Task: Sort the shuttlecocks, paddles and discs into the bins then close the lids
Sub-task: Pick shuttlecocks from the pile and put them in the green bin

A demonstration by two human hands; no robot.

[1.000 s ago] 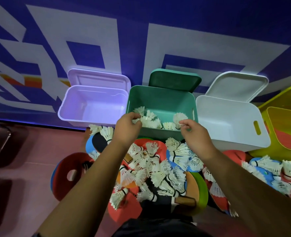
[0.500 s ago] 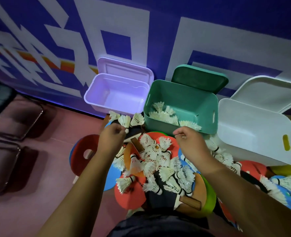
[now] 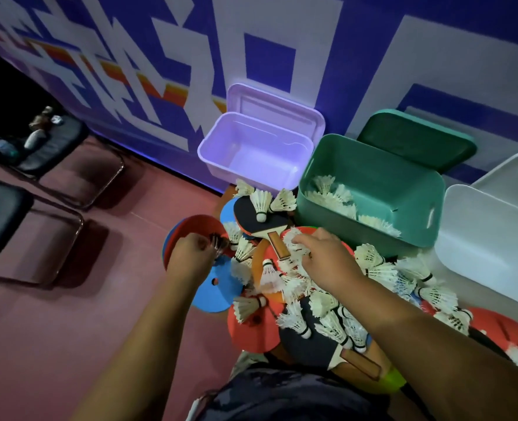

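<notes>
Head view: shuttlecock (image 3: 292,243) inside grip of right hand (image 3: 327,258).

Shuttlecocks (image 3: 336,196) in middle bin (image 3: 409,189)

pretty sure sports hall or rec room. heap of shuttlecocks (image 3: 269,275), paddles (image 3: 248,220), discs (image 3: 218,294) right under left fingers (image 3: 204,242) and right fingers (image 3: 301,238). reddish floor (image 3: 69,314) left of left fingers. giant blue-white graphic wall (image 3: 282,41) well beyond fingertips (orange stripes too). black padded metal-frame chairs (image 3: 54,141) far left of left fingers.
</notes>
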